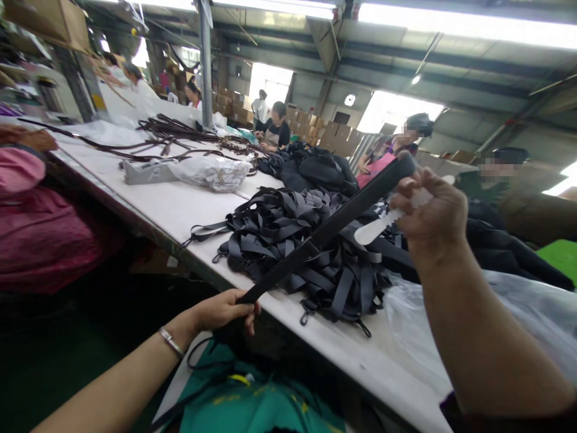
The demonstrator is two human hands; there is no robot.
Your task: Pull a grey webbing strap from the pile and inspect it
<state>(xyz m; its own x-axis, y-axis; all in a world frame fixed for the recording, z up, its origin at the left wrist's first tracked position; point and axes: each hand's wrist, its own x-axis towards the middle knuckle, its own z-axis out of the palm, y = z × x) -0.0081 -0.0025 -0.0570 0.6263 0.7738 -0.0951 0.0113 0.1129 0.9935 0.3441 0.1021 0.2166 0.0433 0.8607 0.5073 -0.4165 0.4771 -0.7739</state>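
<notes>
A black strap [333,225] stretches taut above the white table [180,210], running from seven o'clock up toward one o'clock. The left hand [225,310] clenches its lower end; the right hand [433,207] grips the upper end together with a white flat tool [376,228]. Beneath lies a heap of black straps [288,240], with clear plastic bags [532,325] at four o'clock.
</notes>
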